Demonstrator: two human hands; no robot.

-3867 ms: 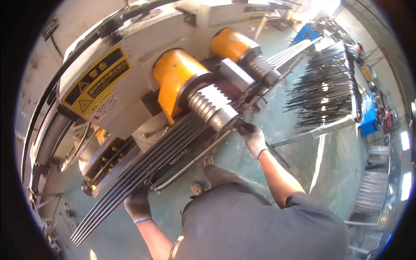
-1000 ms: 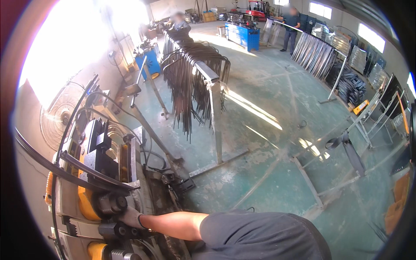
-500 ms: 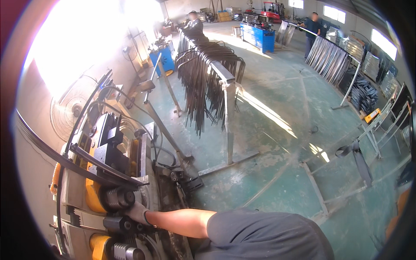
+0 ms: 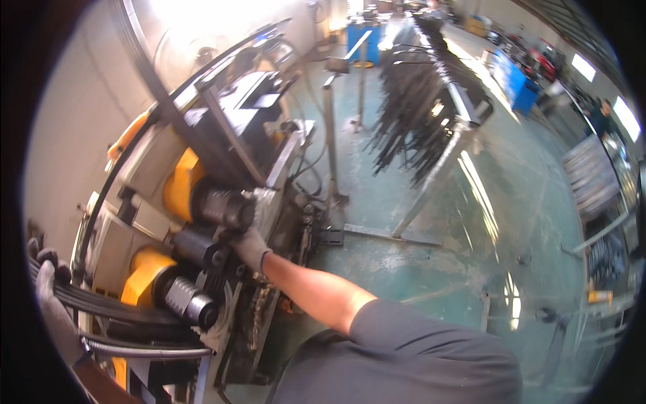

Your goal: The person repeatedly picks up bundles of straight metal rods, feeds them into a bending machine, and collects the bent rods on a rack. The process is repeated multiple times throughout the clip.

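My right hand [image 4: 251, 249], in a pale work glove, reaches across to a machine with yellow brackets [image 4: 138, 276]. It lies just below the upper dark ribbed cylinder [image 4: 229, 209], beside a black block [image 4: 195, 248]. Its fingertips are hidden among these parts, so their grip does not show. At the far left, my gloved left hand [image 4: 48, 293] is closed around the end of a bundle of dark curved rods [image 4: 114, 303]. These rods run toward the machine's lower ribbed cylinder [image 4: 192, 303]. That hand is partly cut off by the picture's dark rim.
Beyond the machine, many dark bent rods [image 4: 420, 101] hang on a metal rack [image 4: 431, 172], whose foot bar [image 4: 390, 236] lies on the green floor. Long dark bars [image 4: 158, 87] slant over the machine. A blue workbench [image 4: 515, 81] and a person [image 4: 601, 118] are farther right.
My view has swung left, so the machine and rack sit farther right in the picture. My left hand with the dark rods has come into view. My right hand stays at the upper cylinder.
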